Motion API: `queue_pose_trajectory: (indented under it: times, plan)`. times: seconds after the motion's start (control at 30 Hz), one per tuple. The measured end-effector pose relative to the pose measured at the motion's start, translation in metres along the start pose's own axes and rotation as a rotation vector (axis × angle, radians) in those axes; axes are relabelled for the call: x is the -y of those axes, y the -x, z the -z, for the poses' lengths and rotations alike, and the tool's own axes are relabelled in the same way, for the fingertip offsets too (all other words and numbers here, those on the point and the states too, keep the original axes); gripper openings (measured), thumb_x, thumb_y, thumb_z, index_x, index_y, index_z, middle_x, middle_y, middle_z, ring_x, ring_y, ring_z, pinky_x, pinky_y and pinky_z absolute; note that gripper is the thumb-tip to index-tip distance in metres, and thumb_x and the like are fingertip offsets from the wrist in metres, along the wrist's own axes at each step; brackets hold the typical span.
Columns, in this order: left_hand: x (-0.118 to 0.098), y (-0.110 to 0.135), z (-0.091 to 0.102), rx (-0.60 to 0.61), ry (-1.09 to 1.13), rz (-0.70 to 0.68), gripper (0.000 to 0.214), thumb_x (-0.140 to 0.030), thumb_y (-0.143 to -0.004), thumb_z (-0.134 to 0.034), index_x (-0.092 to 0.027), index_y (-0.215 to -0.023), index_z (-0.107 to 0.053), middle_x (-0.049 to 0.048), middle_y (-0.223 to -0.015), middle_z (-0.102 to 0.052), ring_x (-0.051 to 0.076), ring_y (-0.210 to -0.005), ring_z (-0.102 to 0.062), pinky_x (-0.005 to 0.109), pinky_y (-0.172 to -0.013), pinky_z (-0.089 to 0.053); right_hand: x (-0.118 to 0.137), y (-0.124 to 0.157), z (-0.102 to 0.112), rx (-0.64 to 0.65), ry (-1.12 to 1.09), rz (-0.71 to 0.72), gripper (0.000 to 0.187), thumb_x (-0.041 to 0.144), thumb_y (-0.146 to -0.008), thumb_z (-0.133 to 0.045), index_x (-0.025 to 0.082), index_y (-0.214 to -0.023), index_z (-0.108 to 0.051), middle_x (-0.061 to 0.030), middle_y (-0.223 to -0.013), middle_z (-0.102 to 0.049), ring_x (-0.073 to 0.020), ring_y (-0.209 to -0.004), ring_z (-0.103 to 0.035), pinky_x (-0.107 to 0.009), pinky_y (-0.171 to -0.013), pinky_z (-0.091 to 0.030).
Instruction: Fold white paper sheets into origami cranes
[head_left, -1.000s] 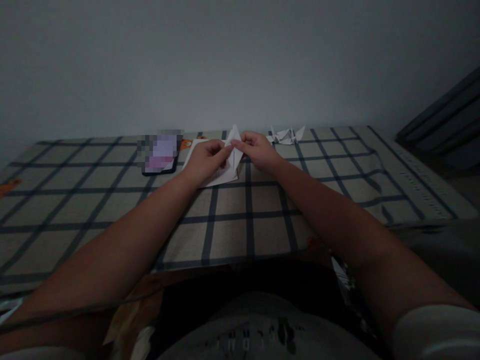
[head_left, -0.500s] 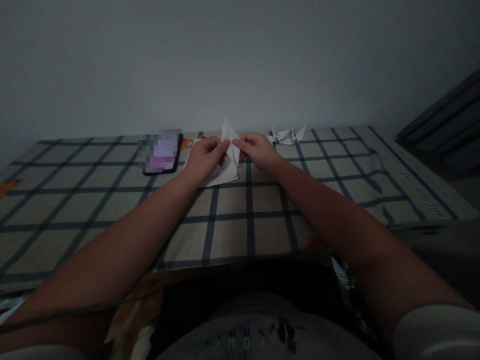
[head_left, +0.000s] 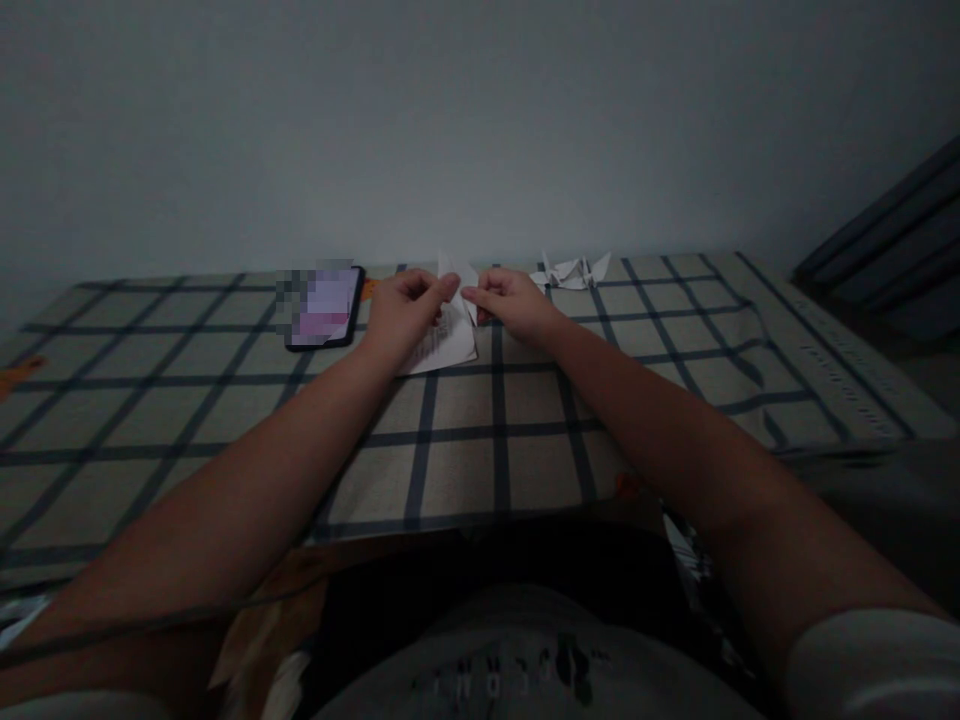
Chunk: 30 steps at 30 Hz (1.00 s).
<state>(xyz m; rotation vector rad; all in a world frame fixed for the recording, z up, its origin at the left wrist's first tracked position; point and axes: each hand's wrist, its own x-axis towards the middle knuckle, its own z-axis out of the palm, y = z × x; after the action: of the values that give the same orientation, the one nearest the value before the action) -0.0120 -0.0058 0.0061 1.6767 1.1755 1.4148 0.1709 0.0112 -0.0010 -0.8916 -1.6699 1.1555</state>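
Between both hands is a folded piece of white paper (head_left: 463, 272), its pointed end sticking up past the fingertips. My left hand (head_left: 411, 308) pinches it from the left with thumb and fingers. From the right, my right hand (head_left: 511, 300) pinches its other edge, thumb stretched toward the left. Below them a flat printed sheet (head_left: 448, 345) lies on the checked cloth, partly covered by my left hand. Folded white paper cranes (head_left: 574, 273) stand just beyond my right hand. The lower part of the held paper is hidden by my fingers.
A phone (head_left: 324, 308) with a lit, partly pixelated screen lies left of my left hand. The checked tablecloth (head_left: 645, 370) covers the table, which stands against a pale wall (head_left: 480, 130). A dark cable (head_left: 150, 625) crosses near my left forearm.
The folded paper has tipped lower and its shape between the fingers has altered. Both hands have shifted slightly, and more print on the sheet below shows. Phone and cranes stay put.
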Motion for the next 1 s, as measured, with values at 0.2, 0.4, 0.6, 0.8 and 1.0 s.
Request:
queue_pose_trajectory:
  times: [0.2, 0.4, 0.6, 0.8, 1.0]
  plan:
    - [0.011, -0.004, -0.001, 0.072, 0.173, 0.035, 0.04, -0.05, -0.077, -0.086, -0.019, -0.064, -0.065, -0.0029, -0.052, -0.052, 0.008, -0.047, -0.043, 0.023, -0.045, -0.03, 0.002, 0.004, 0.0, 0.068, 0.047, 0.022, 0.035, 0.032, -0.1, -0.071, 0.018, -0.071, -0.056, 0.0034, -0.063, -0.06, -0.0086, -0.061, -0.057, -0.02, -0.062, -0.045]
    - [0.013, -0.003, -0.004, 0.041, 0.263, 0.048, 0.045, -0.053, -0.075, -0.089, -0.019, -0.062, -0.063, -0.0036, -0.052, -0.049, 0.007, -0.046, -0.04, 0.023, -0.045, -0.028, 0.002, 0.006, -0.001, 0.101, 0.186, 0.085, 0.04, 0.043, -0.099, -0.07, 0.017, -0.07, -0.059, 0.0035, -0.062, -0.058, -0.01, -0.062, -0.054, -0.023, -0.061, -0.04]
    - [0.012, -0.003, -0.006, 0.061, 0.275, 0.076, 0.042, -0.052, -0.07, -0.092, -0.019, -0.064, -0.067, -0.0032, -0.053, -0.052, 0.007, -0.047, -0.042, 0.021, -0.043, -0.03, 0.0, 0.003, 0.001, 0.05, 0.356, 0.13, 0.041, 0.035, -0.097, -0.071, 0.017, -0.064, -0.055, 0.0057, -0.059, -0.047, -0.0096, -0.061, -0.043, -0.026, -0.059, -0.03]
    - [0.007, 0.002, -0.008, 0.084, 0.346, 0.149, 0.045, -0.055, -0.061, -0.098, -0.018, -0.076, -0.076, -0.0006, -0.059, -0.065, 0.012, -0.051, -0.058, 0.024, -0.049, -0.048, -0.002, 0.004, 0.001, 0.127, 0.235, 0.08, 0.037, 0.037, -0.097, -0.07, 0.017, -0.069, -0.058, 0.0039, -0.064, -0.055, -0.01, -0.064, -0.05, -0.025, -0.061, -0.036]
    - [0.005, 0.005, -0.008, 0.043, 0.306, 0.159, 0.05, -0.058, -0.062, -0.095, -0.018, -0.085, -0.078, 0.0042, -0.076, -0.076, 0.017, -0.064, -0.069, 0.028, -0.059, -0.056, 0.002, 0.003, -0.001, 0.148, 0.142, 0.005, 0.03, 0.029, -0.096, -0.072, 0.015, -0.072, -0.063, 0.0015, -0.066, -0.063, -0.0103, -0.064, -0.056, -0.024, -0.064, -0.043]
